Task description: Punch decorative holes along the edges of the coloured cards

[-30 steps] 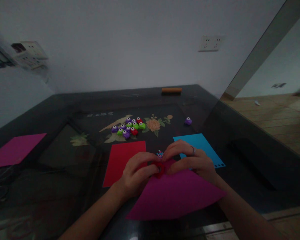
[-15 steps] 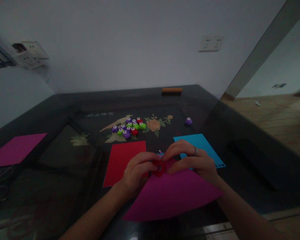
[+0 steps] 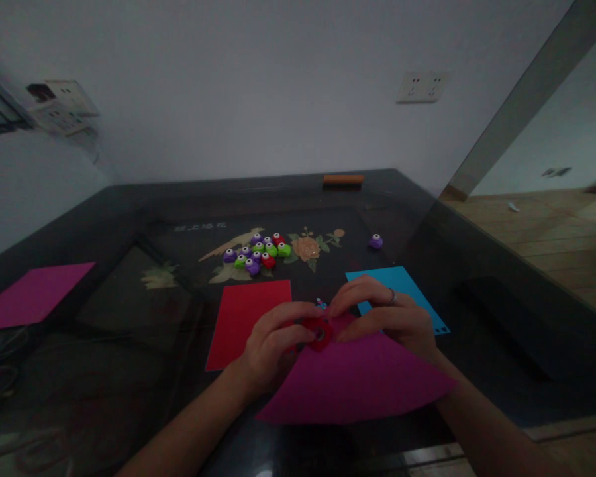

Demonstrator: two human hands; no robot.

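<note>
My left hand (image 3: 271,341) is closed on a small red craft punch (image 3: 322,336), its round underside facing me at the far edge of a magenta paper sheet (image 3: 352,387). Thumb and fingers of my right hand (image 3: 385,311) pinch that same sheet beside the punch. The paper is lifted off the table and curves down towards me. Just beyond the fingertips lies a little heap of tiny coloured paper pieces (image 3: 320,303). A red sheet (image 3: 248,308) lies partly behind my left hand. Behind my right hand is a blue sheet (image 3: 402,285) with small cut-outs along its near edge.
Several purple, green and red punches (image 3: 258,254) cluster mid-table; one purple punch (image 3: 375,242) sits apart at right. Another magenta sheet (image 3: 34,295) and scissors (image 3: 0,377) lie left. A brown cylinder (image 3: 343,179) rests by the wall, a black flat object (image 3: 501,324) at right.
The red punch has tilted so more of its round underside shows. The magenta sheet has shifted slightly right and its near edge has risen. Both hands keep their grip.
</note>
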